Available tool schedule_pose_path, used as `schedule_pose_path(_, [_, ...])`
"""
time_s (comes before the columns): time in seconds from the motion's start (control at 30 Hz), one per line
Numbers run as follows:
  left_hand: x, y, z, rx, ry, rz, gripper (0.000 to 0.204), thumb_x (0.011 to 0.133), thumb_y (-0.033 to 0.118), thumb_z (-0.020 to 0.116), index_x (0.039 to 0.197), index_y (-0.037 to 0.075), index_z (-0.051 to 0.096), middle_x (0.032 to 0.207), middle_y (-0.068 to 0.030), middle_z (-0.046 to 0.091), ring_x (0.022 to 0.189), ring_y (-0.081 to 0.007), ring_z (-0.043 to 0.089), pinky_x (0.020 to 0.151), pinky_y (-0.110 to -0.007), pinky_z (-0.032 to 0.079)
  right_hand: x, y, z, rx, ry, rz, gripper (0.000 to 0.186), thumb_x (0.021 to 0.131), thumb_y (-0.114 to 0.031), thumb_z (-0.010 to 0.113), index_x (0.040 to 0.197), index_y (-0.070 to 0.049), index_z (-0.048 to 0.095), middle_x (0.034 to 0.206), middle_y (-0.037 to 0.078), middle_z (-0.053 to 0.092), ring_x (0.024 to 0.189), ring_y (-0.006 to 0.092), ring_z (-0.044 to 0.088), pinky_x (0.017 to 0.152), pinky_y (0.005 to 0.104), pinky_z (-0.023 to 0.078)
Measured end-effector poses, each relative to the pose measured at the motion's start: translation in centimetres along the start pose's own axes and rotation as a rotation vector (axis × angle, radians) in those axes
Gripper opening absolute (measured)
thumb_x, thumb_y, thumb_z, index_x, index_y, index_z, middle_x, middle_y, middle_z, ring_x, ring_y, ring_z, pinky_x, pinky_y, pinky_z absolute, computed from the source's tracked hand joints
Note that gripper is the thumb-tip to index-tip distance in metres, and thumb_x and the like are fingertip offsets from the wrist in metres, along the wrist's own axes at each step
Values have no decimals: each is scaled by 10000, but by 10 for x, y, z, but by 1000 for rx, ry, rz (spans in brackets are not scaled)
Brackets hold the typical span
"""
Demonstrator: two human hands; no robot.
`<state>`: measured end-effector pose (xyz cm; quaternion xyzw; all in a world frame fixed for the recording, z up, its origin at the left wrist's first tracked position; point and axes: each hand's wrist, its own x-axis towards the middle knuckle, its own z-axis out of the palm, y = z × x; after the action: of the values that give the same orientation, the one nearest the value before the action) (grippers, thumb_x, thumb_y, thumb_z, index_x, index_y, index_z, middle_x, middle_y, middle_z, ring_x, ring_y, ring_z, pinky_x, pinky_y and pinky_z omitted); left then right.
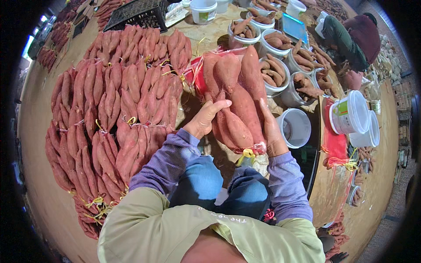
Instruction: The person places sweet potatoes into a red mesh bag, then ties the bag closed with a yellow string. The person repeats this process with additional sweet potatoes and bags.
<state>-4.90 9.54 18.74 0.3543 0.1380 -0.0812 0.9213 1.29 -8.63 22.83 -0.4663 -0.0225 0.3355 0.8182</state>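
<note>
Between my two hands, in front of my knees, is a red net bag of sweet potatoes (241,105). Several large reddish sweet potatoes show through the mesh, and a yellow tie (247,154) marks the bag's near end. My left hand (205,117) grips its left side, thumb laid across a sweet potato, the other fingers hidden beneath. Flat along the right side presses my right hand (272,131), its fingers partly out of sight. At the far left end, loose red mesh (198,79) and white strings stick out.
Rows of filled net bags (109,96) lie stacked to my left. A black crate (136,19) stands beyond them. White buckets of sweet potatoes (274,72) crowd the far right, near a blue-topped scale (294,27). An empty bucket (294,128) sits by my right hand. Another person (355,39) bends at far right.
</note>
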Motion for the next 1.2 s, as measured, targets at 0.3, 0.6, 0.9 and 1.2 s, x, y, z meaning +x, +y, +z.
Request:
schedule_pose_path(0.3, [18,7,-80,306,13,-113,757,888,299,656,1479,61,248,1444,-90,393,1320,-213,388,1097,-366,325,57,106,-18,68,81,199,643,877,-109,639,1431,-40,320,1363,115,475,1219,233,498,1025,362,417])
schedule_pose_path(0.6, [64,60,-193,477,175,-128,548,858,240,664,1312,-9,488,1222,-99,598,1065,-206,601,959,-348,467,160,176,17,292,-5,378,577,911,-107,616,1415,-51,343,1299,118,521,1148,227,550,965,363,478])
schedule_pose_path(0.9, [172,289,-267,1250,648,134,739,758,474,740,1217,-73,549,1104,-141,638,946,-197,623,832,-315,504,417,217,127,86,-270,337,459,968,-381,531,1328,-122,411,1158,85,571,987,197,588,814,359,521])
schedule_pose_path(1.2, [184,196,-355,2255,887,239,790,795,298,675,1482,287,285,1557,-177,168,1359,-513,243,1092,-603,238,310,282,91,-393,-512,-46,344,942,-246,594,1202,-22,577,1000,81,637,938,96,591,778,264,469])
